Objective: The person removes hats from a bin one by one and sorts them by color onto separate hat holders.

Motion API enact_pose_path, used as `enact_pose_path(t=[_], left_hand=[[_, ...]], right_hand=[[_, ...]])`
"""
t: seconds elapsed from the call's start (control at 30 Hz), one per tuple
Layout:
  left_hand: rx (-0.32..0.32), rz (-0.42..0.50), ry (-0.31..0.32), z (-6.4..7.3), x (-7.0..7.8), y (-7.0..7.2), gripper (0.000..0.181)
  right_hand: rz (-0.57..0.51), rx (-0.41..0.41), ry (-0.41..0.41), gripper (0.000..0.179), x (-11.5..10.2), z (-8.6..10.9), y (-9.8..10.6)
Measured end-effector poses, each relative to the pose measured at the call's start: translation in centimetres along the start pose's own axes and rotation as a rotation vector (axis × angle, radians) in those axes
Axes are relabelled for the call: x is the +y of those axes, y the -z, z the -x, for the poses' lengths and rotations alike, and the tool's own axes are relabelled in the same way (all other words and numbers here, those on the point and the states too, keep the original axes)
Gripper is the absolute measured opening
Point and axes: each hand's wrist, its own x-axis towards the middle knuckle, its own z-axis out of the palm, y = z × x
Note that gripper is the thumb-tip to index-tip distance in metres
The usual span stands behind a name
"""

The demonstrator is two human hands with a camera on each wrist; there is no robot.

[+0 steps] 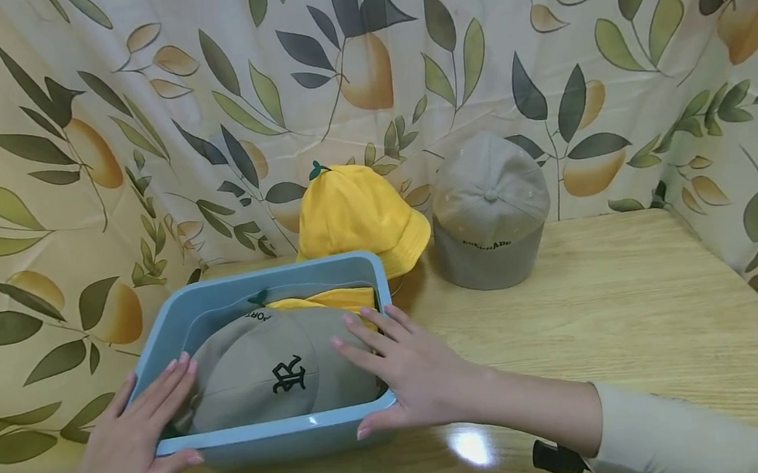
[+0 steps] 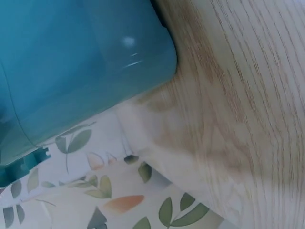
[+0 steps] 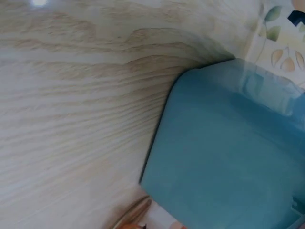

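Touching bin with straight-fingered left grip and right grip. Past right grip, yellow hat, pale cap; below, gray cap.

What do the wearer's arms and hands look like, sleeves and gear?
Left hand and right hand: bare, no gloves or rings visible. Right forearm: plain, pale sleeve ending short of the wrist; small black piece beside its cuff, can't tell what. No left sleeve in view.
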Motion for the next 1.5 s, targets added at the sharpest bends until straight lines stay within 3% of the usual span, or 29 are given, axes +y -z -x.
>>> enact_pose_path(t=[0.53, 0.83, 1.5], left_hand=[[0.024, -0.035, -0.024, -1.8, 2.0, -0.6, 0.085], [0.021, -0.047, -0.022, -1.9, 3.5, -0.8, 0.084], [-0.001, -0.070, -0.013, -4.5, 5.9, -1.8, 0.086]], right_hand=[[-0.035, 0.036, 0.011, 0.090, 1.4, 2.2, 1.0], [-0.023, 0.035, 0.034, 0.090, 1.9, 3.6, 1.0], [-0.029, 0.097, 0.023, 0.089, 3.6, 6.6, 1.8]])
